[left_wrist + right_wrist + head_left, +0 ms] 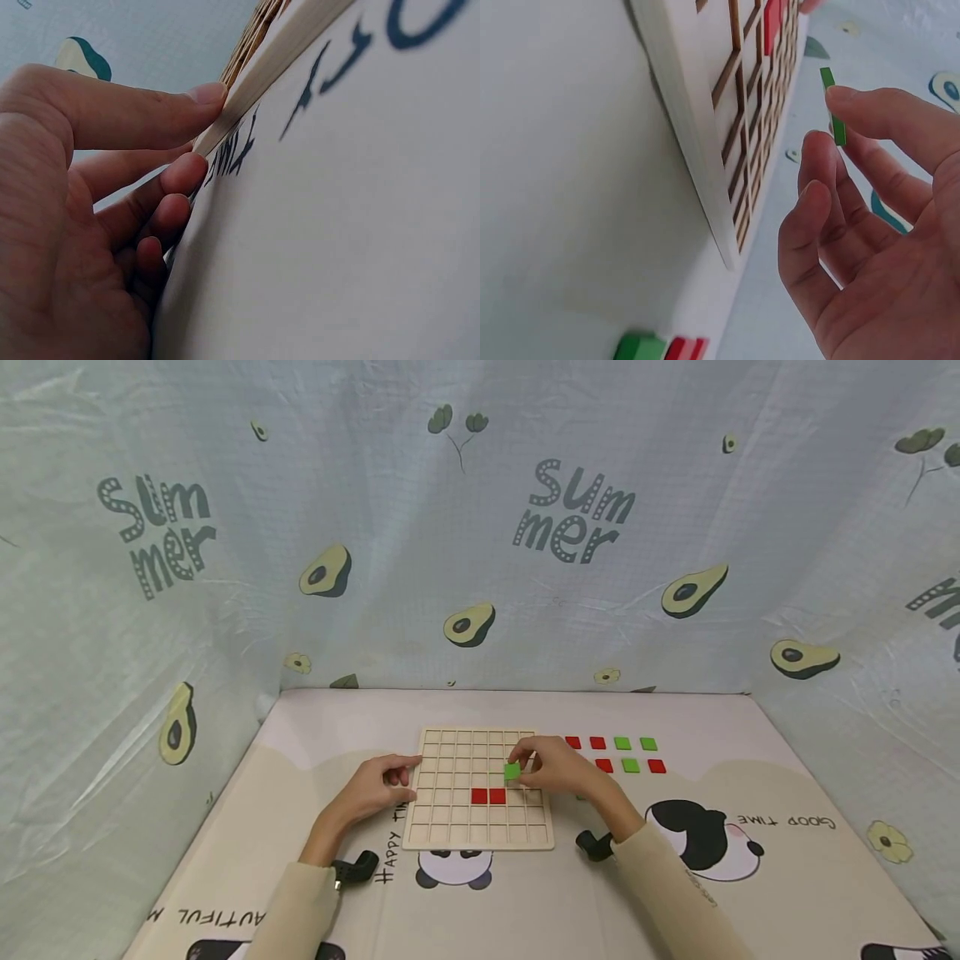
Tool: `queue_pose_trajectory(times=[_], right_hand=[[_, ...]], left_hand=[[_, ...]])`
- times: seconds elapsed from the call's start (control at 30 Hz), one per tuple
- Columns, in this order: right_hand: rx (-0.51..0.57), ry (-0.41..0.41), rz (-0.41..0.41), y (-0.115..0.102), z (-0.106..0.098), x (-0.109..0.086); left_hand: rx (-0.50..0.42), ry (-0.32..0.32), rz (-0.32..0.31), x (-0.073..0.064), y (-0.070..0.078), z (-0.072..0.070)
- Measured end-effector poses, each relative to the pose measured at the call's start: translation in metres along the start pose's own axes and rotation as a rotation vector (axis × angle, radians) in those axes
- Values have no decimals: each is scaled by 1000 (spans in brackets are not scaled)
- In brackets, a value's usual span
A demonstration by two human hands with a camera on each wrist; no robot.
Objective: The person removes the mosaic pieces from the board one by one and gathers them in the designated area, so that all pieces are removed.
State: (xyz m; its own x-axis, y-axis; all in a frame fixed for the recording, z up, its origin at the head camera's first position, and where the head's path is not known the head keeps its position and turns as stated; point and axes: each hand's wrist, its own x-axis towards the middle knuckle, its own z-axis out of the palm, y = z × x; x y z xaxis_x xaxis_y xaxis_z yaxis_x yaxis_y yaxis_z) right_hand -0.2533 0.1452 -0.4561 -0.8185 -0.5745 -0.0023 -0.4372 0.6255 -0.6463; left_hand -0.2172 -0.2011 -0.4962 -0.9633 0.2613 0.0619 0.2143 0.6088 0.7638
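A square wooden grid board (442,815) lies on the table with two red square tiles (488,796) side by side in its cells. Thumb and index fingertip of my left hand (378,783) rest against its left edge, the thumb touching the board's side (274,64) in the left wrist view; the other fingers are loosely bent. Over the right half of the board, my right hand (555,764) pinches a green square tile (512,772) by its edges. The right wrist view shows that tile (834,112) edge-on, apart from the board.
Right of the board lie loose red tiles (597,742) and green tiles (630,766) in rough rows; one green tile is partly hidden by the right wrist. A panda-print cloth (570,910) covers the table. Patterned curtain walls (390,527) stand behind and at both sides.
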Motion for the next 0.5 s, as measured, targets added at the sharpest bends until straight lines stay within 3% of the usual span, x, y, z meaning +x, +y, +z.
queue_pose_trajectory(times=[0.2, 0.5], right_hand=[[-10, 16, -32, 2, -12, -16], [22, 73, 1, 17, -32, -45]], left_hand=[[-7, 2, 7, 0, -1, 0], [2, -3, 8, 1, 0, 0]])
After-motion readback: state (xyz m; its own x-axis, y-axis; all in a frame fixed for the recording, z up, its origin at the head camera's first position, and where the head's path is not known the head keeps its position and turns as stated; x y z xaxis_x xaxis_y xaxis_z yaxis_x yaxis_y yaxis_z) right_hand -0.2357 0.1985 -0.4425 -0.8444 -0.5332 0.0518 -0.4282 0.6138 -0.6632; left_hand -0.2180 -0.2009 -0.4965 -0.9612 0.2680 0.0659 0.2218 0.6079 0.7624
